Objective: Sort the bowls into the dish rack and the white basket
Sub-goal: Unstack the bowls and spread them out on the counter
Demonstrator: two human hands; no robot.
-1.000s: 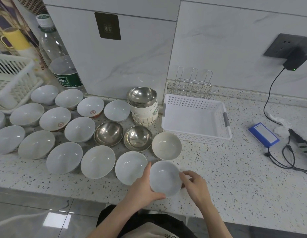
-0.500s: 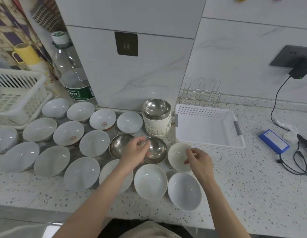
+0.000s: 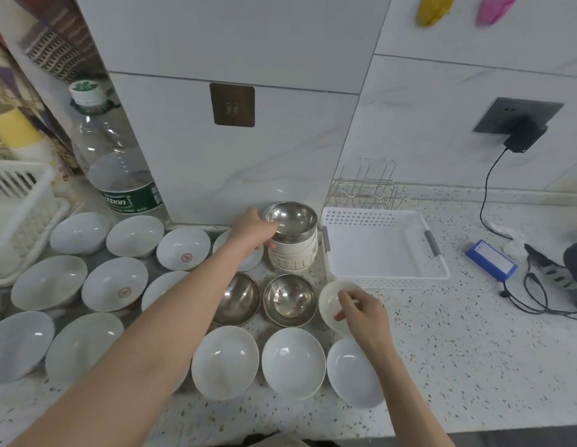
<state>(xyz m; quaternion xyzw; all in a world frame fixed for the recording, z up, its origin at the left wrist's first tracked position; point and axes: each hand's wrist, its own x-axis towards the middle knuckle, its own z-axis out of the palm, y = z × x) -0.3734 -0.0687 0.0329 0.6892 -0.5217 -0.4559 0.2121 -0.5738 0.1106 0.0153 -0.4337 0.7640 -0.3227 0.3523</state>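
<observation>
Both forearms [image 3: 145, 343] are bare, with no sleeves visible.

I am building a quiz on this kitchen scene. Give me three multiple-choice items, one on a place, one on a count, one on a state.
1. Where does the white perforated plastic basket stand?
A. right of the stack of bowls
B. left of the water bottle
C. on the floor

2. How many steel bowls lie loose on the counter in front of the stack?
A. none
B. two
C. five

3. What does the left hand do?
A. hangs idle
B. presses the wall
C. grips the shiny steel bowl atop the stack

Key: 1 A, the basket sits directly right of the stack of white bowls. 2 B, two steel bowls lie side by side. 3 C, its fingers hold the rim.
</observation>
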